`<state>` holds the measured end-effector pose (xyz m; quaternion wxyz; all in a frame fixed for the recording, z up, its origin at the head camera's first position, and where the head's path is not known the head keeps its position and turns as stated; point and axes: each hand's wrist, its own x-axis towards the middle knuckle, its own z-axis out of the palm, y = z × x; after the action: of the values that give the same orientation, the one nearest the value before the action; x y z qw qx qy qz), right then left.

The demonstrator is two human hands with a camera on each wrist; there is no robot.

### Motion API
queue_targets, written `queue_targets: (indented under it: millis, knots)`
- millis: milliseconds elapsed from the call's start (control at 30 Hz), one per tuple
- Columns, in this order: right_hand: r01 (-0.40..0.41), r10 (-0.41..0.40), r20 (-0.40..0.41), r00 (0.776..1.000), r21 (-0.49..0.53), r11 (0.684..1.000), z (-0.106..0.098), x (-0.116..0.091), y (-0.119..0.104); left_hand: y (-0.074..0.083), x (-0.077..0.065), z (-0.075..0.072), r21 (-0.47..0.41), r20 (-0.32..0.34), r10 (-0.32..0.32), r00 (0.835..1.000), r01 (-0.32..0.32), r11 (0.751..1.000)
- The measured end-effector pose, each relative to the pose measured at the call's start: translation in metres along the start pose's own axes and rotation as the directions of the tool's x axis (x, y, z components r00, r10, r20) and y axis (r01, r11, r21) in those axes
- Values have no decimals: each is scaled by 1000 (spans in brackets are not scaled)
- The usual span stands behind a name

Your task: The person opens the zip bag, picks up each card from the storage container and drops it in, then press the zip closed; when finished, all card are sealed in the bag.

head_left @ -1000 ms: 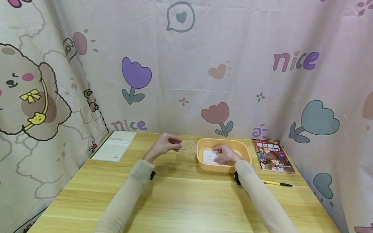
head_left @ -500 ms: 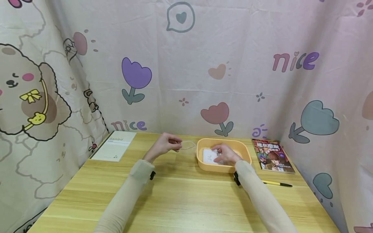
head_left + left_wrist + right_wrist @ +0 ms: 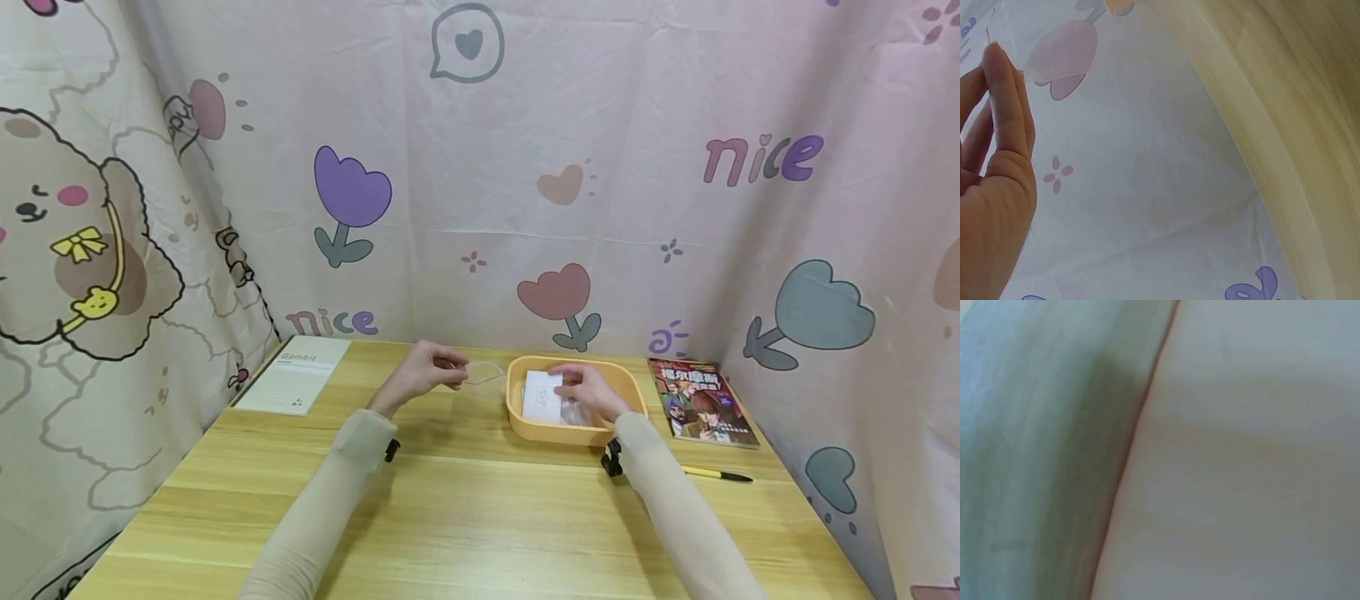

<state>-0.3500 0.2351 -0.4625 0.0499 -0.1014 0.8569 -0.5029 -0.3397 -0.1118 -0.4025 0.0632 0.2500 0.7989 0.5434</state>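
Thumb and fingertips of my left hand pinch a clear plastic bag, held up left of the orange basket. A thin red line shows at the bag's edge by the fingertips in the left wrist view, where the left hand also appears. Inside the basket, my right hand pinches the right edge of a flat white card-like piece with faint grey print. It is tilted up, and another white edge peeks out at its left. Clear plastic lies below the right fingers. The right wrist view is blurred.
A pale notepad lies at the table's back left. Right of the basket is a colourful magazine, with a yellow-and-black pen in front of it. A printed curtain hangs behind the wooden table.
My right hand has raised the white card-like piece, tilting it up within the basket, and its wrist has shifted slightly right. The left hand stays in place with the bag.
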Motion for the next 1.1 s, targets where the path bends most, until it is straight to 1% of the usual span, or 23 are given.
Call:
queue_targets:
  millis: [133,400,433,667,867,1000,1100]
  knots:
    - [3,1,-36,999,97,995,1,-1,-4,0,-2,0,-11,1,8,1000,-8,1000]
    - [62,-40,-113,993,195,979,3,-3,-6,-1,-3,1,-13,8,-5,1000,5,1000]
    - [69,-46,-119,992,203,977,3,-3,-6,1,-4,1,-8,10,-7,1000,7,1000]
    - [104,-65,-155,986,258,960,0,-5,-9,1,-4,1,10,-2,-6,1000,6,1000]
    - [120,-63,-192,979,301,946,-3,-5,-12,3,-4,2,9,-2,-4,1000,4,1000]
    - [115,-48,-210,977,320,940,-3,-4,-15,4,-3,2,15,0,-1,1000,1,1000]
    - [131,-60,-218,974,330,935,-1,-4,-19,4,-2,2,20,-3,-12,1000,12,1000]
